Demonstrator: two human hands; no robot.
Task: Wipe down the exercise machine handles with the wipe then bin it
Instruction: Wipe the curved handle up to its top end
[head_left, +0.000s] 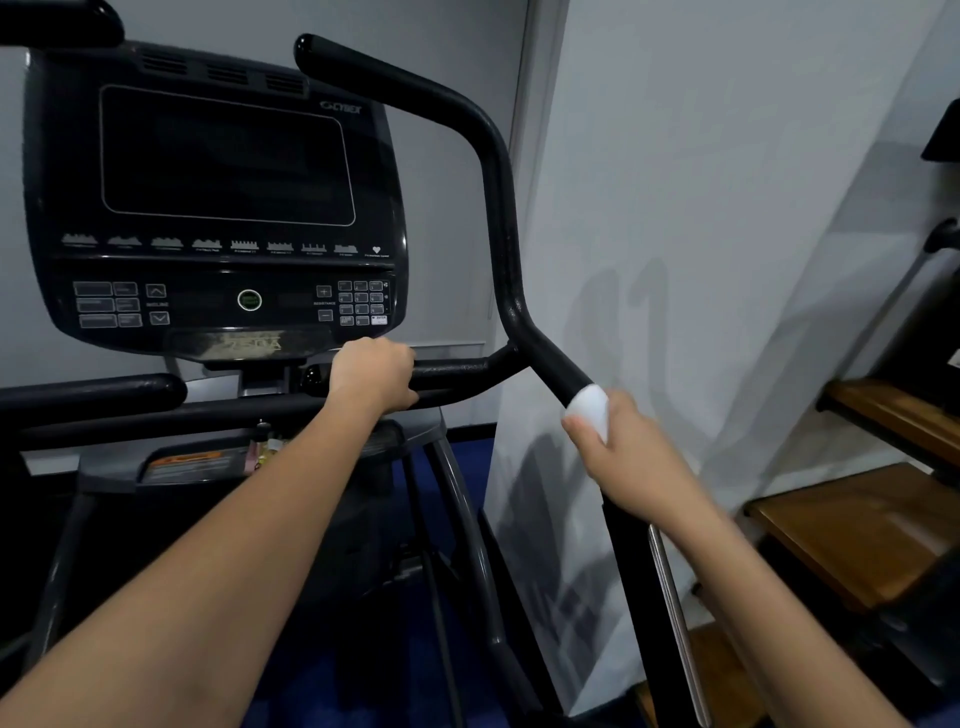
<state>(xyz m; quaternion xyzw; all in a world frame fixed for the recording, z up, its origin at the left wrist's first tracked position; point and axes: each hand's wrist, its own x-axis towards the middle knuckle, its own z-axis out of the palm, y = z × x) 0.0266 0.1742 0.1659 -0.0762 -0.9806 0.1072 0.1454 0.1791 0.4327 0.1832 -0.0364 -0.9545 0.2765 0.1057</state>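
Wipe (589, 408) sits wrapped round the right moving handle (501, 208), right hand (623, 457) grip curled tight over it for scrubbing; left hand (374, 374) clasps the crossbar (457, 370), likely for steadiness.

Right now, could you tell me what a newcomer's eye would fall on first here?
Probably the white wipe, bright against the black right handle, wrapped round it by the right hand at centre-right. Next, the big dark console at upper left, with the left hand gripping the horizontal bar just below it.
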